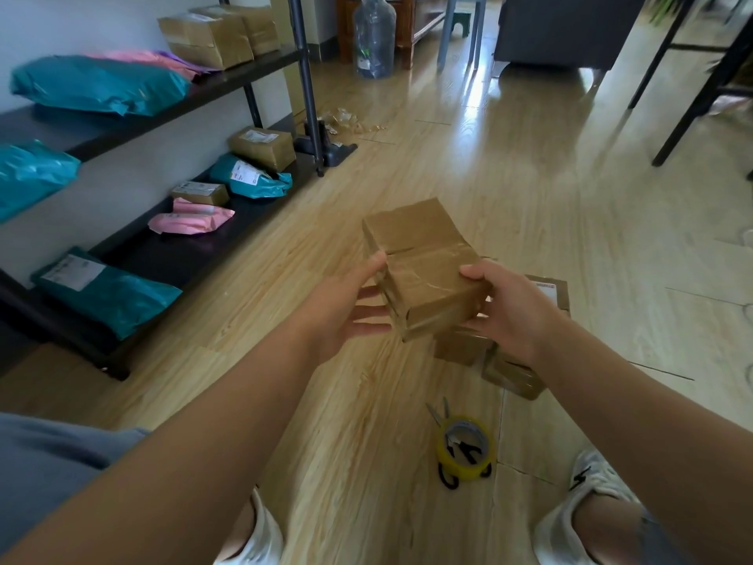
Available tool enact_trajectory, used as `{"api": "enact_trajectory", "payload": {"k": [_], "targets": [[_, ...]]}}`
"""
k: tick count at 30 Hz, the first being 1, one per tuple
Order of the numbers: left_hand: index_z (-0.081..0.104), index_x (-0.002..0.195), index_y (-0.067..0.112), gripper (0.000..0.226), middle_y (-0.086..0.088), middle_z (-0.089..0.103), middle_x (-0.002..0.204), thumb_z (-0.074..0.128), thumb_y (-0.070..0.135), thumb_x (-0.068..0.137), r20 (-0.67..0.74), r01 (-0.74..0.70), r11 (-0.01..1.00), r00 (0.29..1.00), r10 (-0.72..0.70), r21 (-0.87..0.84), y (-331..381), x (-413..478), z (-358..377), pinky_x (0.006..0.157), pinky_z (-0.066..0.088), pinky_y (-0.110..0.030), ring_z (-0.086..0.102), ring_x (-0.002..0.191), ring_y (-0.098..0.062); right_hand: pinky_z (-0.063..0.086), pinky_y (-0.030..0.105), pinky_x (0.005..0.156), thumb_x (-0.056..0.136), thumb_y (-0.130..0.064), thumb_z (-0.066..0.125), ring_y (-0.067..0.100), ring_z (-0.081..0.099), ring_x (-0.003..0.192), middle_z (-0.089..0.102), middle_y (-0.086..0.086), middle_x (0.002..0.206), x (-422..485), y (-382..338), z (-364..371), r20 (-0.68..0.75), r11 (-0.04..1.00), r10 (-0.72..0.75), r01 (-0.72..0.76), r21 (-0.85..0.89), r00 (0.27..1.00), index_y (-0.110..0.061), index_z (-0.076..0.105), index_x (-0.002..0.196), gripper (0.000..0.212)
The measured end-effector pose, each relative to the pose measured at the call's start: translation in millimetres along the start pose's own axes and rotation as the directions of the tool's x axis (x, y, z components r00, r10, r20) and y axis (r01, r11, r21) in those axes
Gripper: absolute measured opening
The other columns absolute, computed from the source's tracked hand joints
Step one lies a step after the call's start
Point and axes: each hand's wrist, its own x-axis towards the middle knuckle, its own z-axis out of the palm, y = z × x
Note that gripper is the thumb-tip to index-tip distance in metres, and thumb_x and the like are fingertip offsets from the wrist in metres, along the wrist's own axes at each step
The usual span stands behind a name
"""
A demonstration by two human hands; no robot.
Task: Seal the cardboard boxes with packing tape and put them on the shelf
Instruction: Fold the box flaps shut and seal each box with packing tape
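Observation:
A small brown cardboard box (419, 263) with clear tape across its top seam is held up in front of me, above the wooden floor. My left hand (350, 303) supports its left side with straight fingers under it and the thumb on the top edge. My right hand (509, 307) grips its right near corner, thumb on top. A yellow roll of packing tape (466, 448) lies on the floor below, on top of black-handled scissors (450, 479). The dark shelf (163, 254) stands at the left.
More cardboard boxes (513, 373) lie on the floor under my right hand. The shelf holds teal mailers (106, 295), pink mailers (191, 218) and taped boxes (203, 36). A stand base (326, 150), a water bottle (374, 34) and table legs (692, 99) stand farther off.

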Motion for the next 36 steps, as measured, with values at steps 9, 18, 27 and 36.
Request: {"api": "enact_trajectory", "payload": {"k": [9,18,27,36], "targets": [[0.052,0.141,0.028,0.065,0.000,0.069,0.122,0.076,0.014,0.083,-0.009,-0.114,0.992,0.993,0.114,-0.046,1.9,2.3,-11.9,0.095,0.055,-0.042,0.067,0.111,-0.026,0.046,0.052,0.108,0.087,-0.008,0.064,0.027,0.060,0.113,0.058,0.011,0.120,0.0,8.8,2.2,0.064,0.981,-0.009,0.021,-0.192,0.998,-0.013,0.050,0.119,0.036],[0.061,0.129,0.031,0.054,0.006,0.070,0.112,0.079,0.019,0.079,-0.106,-0.138,0.983,0.983,0.151,0.119,2.5,-2.3,4.2,0.067,0.053,-0.021,0.068,0.089,-0.006,0.041,0.042,0.107,0.068,-0.060,0.083,0.017,0.048,0.129,0.040,-0.010,0.148,6.7,8.0,2.5,-0.081,0.883,-0.139,0.087,-0.461,0.987,-0.042,0.012,0.157,0.115],[0.075,0.110,0.029,0.042,0.004,0.074,0.107,0.086,0.034,0.070,-0.045,-0.100,0.947,0.992,0.119,0.304,1.6,-3.8,7.0,0.085,0.056,-0.033,0.070,0.098,-0.015,0.055,0.030,0.088,0.077,-0.051,0.080,0.007,0.063,0.104,0.065,-0.014,0.113,-1.7,-1.7,5.7,0.067,0.657,-0.343,0.290,-0.696,0.937,-0.032,0.062,0.128,0.058],[0.071,0.120,0.024,0.043,0.003,0.072,0.108,0.081,0.023,0.078,0.006,-0.095,0.948,0.995,0.098,0.303,12.2,-10.7,7.3,0.087,0.057,-0.030,0.070,0.096,-0.014,0.059,0.043,0.087,0.071,-0.044,0.087,0.010,0.069,0.092,0.072,-0.011,0.098,-1.7,-6.0,6.2,0.024,0.688,-0.409,0.325,-0.649,0.912,-0.031,0.074,0.106,0.039]]}}
